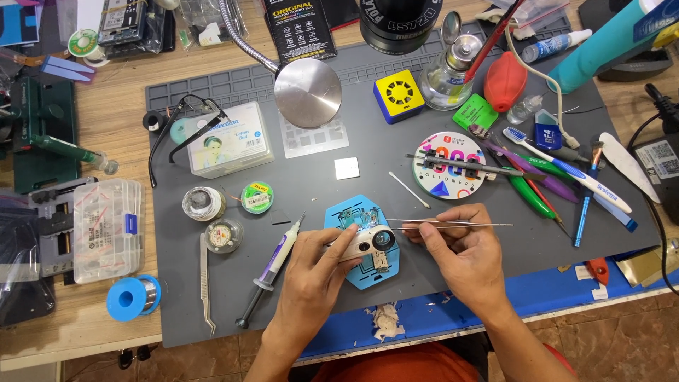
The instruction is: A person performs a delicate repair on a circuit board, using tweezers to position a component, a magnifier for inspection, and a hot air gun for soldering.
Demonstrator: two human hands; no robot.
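Left hand (318,258) and right hand (460,251) curled (fingers pinched), close together.

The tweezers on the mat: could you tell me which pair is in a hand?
The straight pair, gripped by the right hand beside the blue holder. The curved pair lies untouched at the mat's left, beyond the syringe.

The left hand (311,272) hides the near part of the white loupe (364,242), which in turn covers much of the board on the blue holder (362,272). The teal bottle (601,42) and black lens (399,21) are cropped at the top edge.
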